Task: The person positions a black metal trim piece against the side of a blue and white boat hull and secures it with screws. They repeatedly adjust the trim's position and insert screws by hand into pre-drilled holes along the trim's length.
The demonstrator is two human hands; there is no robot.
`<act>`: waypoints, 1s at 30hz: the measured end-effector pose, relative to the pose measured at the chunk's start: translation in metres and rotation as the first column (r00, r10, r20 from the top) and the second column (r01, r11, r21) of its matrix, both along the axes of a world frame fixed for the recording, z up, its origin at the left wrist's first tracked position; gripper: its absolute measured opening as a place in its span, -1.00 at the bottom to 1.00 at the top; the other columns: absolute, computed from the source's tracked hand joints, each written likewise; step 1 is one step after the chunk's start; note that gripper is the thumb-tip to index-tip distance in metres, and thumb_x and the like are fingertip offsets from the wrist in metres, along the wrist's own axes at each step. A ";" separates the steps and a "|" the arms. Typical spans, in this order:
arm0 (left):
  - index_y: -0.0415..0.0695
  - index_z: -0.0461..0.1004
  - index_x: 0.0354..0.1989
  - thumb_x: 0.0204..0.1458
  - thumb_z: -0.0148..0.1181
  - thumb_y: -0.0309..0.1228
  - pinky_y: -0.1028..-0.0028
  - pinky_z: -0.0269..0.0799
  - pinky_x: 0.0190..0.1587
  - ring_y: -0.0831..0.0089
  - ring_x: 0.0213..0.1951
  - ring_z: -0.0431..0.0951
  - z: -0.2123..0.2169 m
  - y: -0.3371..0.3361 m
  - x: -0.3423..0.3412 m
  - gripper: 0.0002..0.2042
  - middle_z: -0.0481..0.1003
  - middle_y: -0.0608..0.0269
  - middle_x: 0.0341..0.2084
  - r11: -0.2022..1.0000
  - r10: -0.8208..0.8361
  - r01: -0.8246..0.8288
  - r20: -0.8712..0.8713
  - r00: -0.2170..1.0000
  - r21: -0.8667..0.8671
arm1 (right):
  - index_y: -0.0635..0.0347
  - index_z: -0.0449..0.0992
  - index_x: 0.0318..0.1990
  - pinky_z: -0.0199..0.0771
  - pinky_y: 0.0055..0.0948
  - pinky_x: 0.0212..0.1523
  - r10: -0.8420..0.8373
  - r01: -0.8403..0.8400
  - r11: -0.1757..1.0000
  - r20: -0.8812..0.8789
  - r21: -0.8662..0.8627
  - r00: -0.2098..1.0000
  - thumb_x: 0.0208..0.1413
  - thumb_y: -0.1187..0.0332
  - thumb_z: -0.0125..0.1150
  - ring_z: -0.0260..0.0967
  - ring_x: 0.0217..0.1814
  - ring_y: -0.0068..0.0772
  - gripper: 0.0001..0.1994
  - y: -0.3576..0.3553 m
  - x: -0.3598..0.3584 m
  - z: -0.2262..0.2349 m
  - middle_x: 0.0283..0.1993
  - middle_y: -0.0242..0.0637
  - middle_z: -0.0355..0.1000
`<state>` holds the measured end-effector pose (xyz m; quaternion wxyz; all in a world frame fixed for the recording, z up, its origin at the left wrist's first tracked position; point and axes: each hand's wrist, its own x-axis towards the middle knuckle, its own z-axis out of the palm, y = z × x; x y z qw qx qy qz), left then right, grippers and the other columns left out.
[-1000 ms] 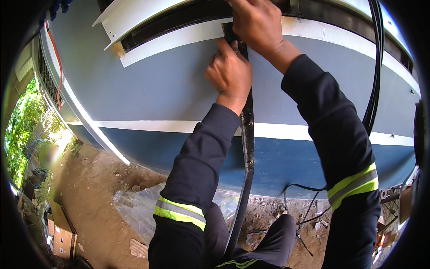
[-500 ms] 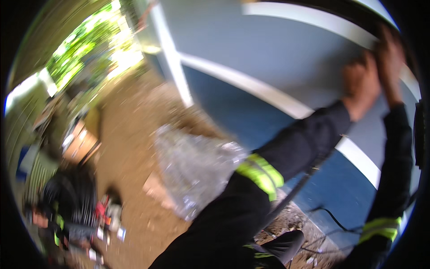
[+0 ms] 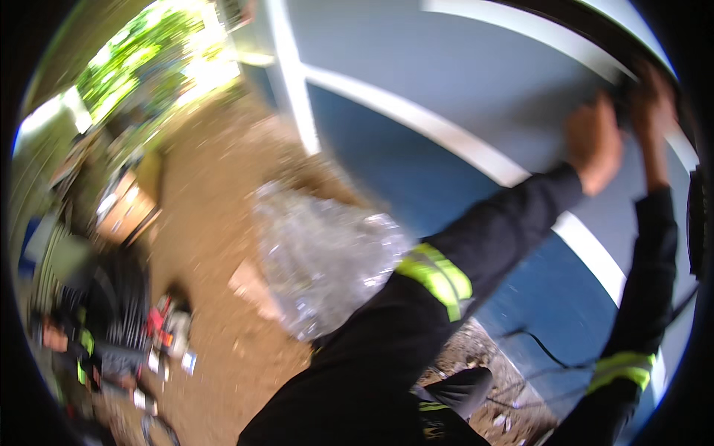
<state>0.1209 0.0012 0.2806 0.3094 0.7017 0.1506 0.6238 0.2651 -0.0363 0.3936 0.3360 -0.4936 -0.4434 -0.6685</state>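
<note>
Both my arms, in black sleeves with yellow-green reflective bands, stretch up to the right along a wall (image 3: 416,48) painted grey above and blue below, with white stripes. My left hand (image 3: 595,145) is closed, fingers curled, near the wall's upper white stripe. Beside it, slightly higher and farther right, my right hand (image 3: 653,111) is raised close to the dark upper edge; blur hides its fingers. A small dark shape (image 3: 622,93) shows between the hands, too smeared to name.
A clear plastic sheet (image 3: 320,256) lies crumpled on the dirt floor (image 3: 201,223). Black cable (image 3: 550,353) hangs by the wall's lower part. At the left are cardboard boxes (image 3: 128,209), a person (image 3: 89,342) in dark clothes and red and white items (image 3: 167,327).
My hands have drawn slightly apart, and the dark shape shows between them. The whole view has shifted a little.
</note>
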 end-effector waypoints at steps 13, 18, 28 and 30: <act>-0.14 0.59 -0.07 0.01 0.56 -0.02 0.01 0.60 -0.15 -0.11 -0.18 0.72 0.024 0.009 -0.038 -0.51 0.72 0.04 -0.32 0.974 0.166 -0.107 -0.313 0.935 0.198 | 0.22 0.64 -0.15 0.62 -0.11 -0.22 0.454 -0.451 0.891 -0.059 0.061 0.889 0.12 0.51 0.39 0.62 -0.23 0.08 -0.85 -0.059 -0.079 0.000 -0.23 -0.07 0.62; -0.21 0.54 -0.18 0.05 0.53 -0.02 0.01 0.61 -0.23 -0.13 -0.26 0.72 0.022 0.006 -0.034 -0.52 0.69 -0.04 -0.41 0.969 0.196 -0.142 -0.278 0.940 0.201 | 0.09 0.70 -0.14 0.63 -0.27 -0.08 0.338 -0.340 0.940 -0.123 -0.001 0.933 0.14 0.47 0.36 0.65 -0.13 -0.14 -0.86 -0.063 -0.074 -0.025 -0.18 -0.29 0.66; -0.18 0.61 -0.14 0.03 0.54 0.03 0.01 0.60 -0.11 -0.12 -0.17 0.72 0.027 0.028 -0.034 -0.50 0.71 -0.06 -0.34 0.985 0.010 0.054 -0.364 0.931 0.166 | 0.07 0.76 -0.18 0.66 -0.35 -0.17 0.252 -0.261 0.964 -0.146 -0.051 0.957 0.12 0.46 0.46 0.66 -0.20 -0.25 -0.88 -0.071 -0.071 -0.057 -0.11 -0.34 0.63; -0.09 0.66 -0.08 0.07 0.54 -0.06 0.17 0.60 -0.12 0.10 -0.21 0.74 0.028 0.026 -0.035 -0.60 0.73 0.11 -0.29 0.986 0.081 -0.014 -0.404 0.911 0.167 | 0.08 0.76 -0.20 0.66 -0.36 -0.18 0.294 -0.302 0.953 -0.156 -0.023 0.943 0.12 0.47 0.46 0.66 -0.19 -0.26 -0.89 -0.069 -0.069 -0.068 -0.12 -0.34 0.63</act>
